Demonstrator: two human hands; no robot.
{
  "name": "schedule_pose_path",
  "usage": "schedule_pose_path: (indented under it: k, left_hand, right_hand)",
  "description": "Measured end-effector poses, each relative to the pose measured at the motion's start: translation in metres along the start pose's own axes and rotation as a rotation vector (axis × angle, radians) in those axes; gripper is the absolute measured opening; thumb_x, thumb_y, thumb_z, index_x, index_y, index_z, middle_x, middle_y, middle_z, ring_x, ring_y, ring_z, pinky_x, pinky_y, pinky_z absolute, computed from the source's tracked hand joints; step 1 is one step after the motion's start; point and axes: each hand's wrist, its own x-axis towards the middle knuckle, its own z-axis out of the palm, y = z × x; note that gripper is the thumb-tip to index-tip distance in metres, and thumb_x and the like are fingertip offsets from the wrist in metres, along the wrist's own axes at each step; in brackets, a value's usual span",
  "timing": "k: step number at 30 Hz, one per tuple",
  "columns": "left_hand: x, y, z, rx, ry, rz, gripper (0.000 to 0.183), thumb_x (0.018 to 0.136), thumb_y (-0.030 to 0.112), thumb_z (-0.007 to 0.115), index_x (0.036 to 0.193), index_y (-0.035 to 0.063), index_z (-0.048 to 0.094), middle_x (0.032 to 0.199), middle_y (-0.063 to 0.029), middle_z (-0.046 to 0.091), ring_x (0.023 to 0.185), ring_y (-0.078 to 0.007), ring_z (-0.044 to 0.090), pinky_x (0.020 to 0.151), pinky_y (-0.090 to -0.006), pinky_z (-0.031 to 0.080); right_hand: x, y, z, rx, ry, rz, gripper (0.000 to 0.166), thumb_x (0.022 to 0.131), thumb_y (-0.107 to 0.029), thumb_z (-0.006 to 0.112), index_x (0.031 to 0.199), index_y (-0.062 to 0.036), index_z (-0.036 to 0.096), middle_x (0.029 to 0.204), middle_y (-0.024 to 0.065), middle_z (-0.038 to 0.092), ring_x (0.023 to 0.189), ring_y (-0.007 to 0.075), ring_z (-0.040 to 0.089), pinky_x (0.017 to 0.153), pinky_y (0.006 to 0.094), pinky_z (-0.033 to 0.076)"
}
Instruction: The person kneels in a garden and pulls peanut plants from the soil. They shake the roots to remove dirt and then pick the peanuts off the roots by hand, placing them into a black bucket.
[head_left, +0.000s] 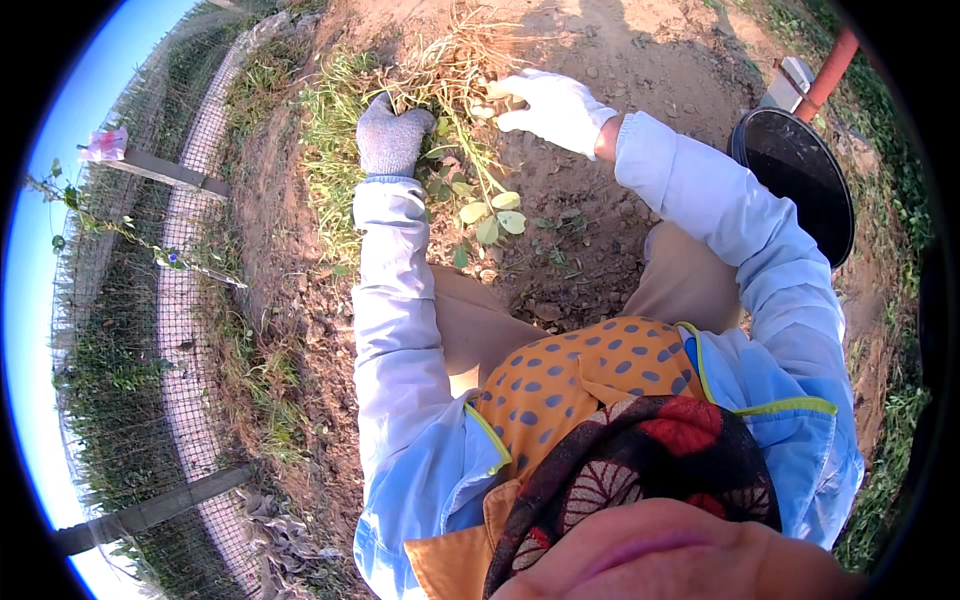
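An uprooted peanut plant (469, 135) is before me, its pale roots pointing away and its leafy stems toward my knees. My left hand (394, 136), in a grey knit glove, grips the plant's left side, its fingertips hidden among stems and leaves. At the right side of the roots is my right hand (555, 109) in a white glove. Its thumb and fingers are around light peanut pods (484, 109); whether they pinch one cannot be made out. Yellow-green leaves (491, 217) hang at the stem's near end.
A black bucket (799, 184) stands to my right, near a red pole (829, 75). Long green grass (330, 150) grows beside my left hand. Along the left runs a mesh fence (187, 315) with wooden posts (172, 174). Bare soil (585, 202) with clods lies between my knees.
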Motion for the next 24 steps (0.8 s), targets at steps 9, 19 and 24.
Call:
schedule_pose_path:
  k: [9,19,24]
  left_hand:
    - [-0.001,-0.002,0.013,0.036,-0.012,0.023,0.037,0.061,0.015,0.074,0.094,-0.0001,0.07,0.079,-0.0163,0.071,0.071,-0.0296,0.067,0.071,-0.037,0.052]
    - [-0.016,0.006,-0.013,0.251,0.012,0.012,0.038,0.063,0.019,0.073,0.098,0.0034,0.072,0.088,-0.0188,0.072,0.082,-0.0344,0.07,0.076,-0.0403,0.053]
    - [-0.018,0.006,-0.01,0.2,0.01,0.066,0.037,0.063,0.02,0.072,0.097,0.0035,0.071,0.087,-0.0191,0.071,0.082,-0.0354,0.069,0.075,-0.0413,0.053]
  right_hand:
    - [0.04,-0.011,0.04,-0.064,-0.061,0.224,0.032,0.081,-0.032,0.07,0.1,-0.0073,0.062,0.102,0.0121,0.06,0.098,0.0311,0.061,0.084,0.0422,0.048]
    - [0.055,0.002,0.038,0.239,-0.292,0.164,0.019,0.075,-0.018,0.065,0.059,-0.0076,0.063,0.076,0.0054,0.066,0.068,0.019,0.065,0.058,0.0334,0.048]
    - [0.047,0.003,0.038,0.538,-0.278,0.406,0.023,0.087,-0.021,0.064,0.097,-0.0013,0.066,0.08,0.0096,0.069,0.071,0.018,0.067,0.063,0.0334,0.055]
